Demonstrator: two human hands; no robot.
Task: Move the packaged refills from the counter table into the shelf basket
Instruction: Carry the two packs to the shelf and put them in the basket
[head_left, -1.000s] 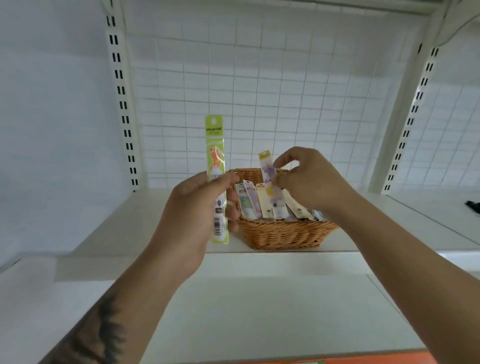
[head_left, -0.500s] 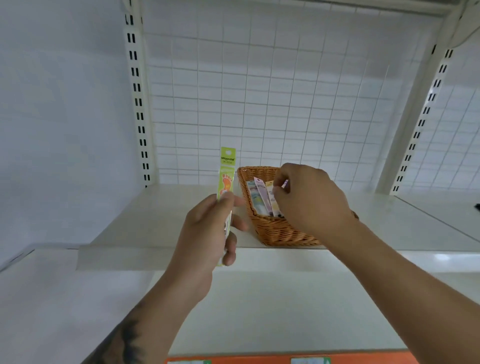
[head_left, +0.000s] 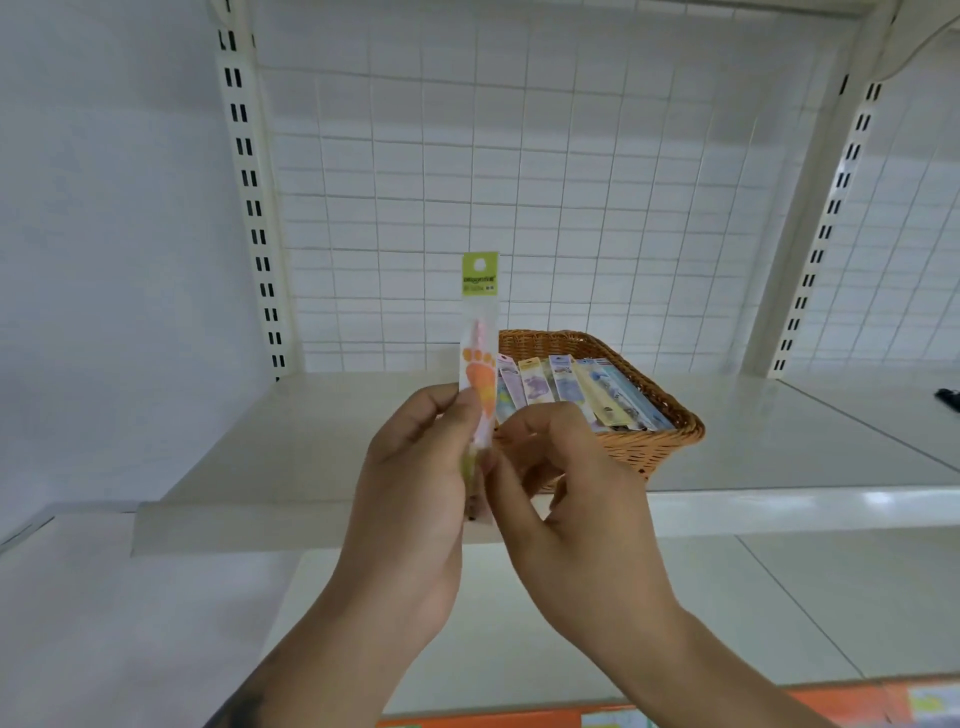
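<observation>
Fingers (head_left: 441, 410) of left hand (head_left: 415, 499) clamped on green-topped refill pack (head_left: 479, 364), held upright, near side of basket (head_left: 649, 447). Right hand (head_left: 566, 493) just beside pack's lower end, fingers curled; whether touching pack, cannot tell. Basket on shelf (head_left: 311, 436), holding row of packs (head_left: 571, 389) leaning side by side. Judgement: best done by taking pack near lower end, tipping it far-right over rim, sliding into gap at left of row, label up like others.
</observation>
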